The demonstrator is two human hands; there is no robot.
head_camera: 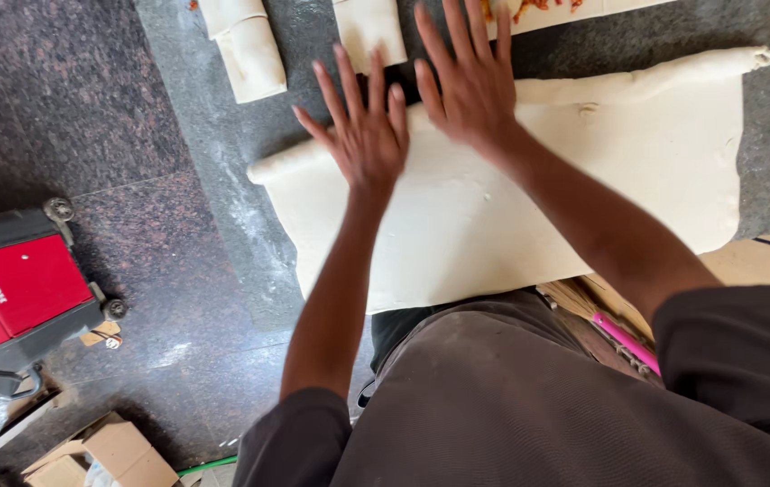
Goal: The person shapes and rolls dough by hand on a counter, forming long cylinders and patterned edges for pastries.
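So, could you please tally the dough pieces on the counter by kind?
Large dough sheet under the left hand and right hand: 1
Folded dough parcels: 2
Dough sheet with red topping: 1
Total: 4

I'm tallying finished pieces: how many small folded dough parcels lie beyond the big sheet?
2. One folded parcel lies at the top left of the counter; a second parcel sits just above the left hand, partly cut off by the frame. More may lie out of view.

A red machine on wheels [15, 293] stands on the dark floor — cardboard boxes [101, 455] nearby, a pink stick [627, 341] opposite.
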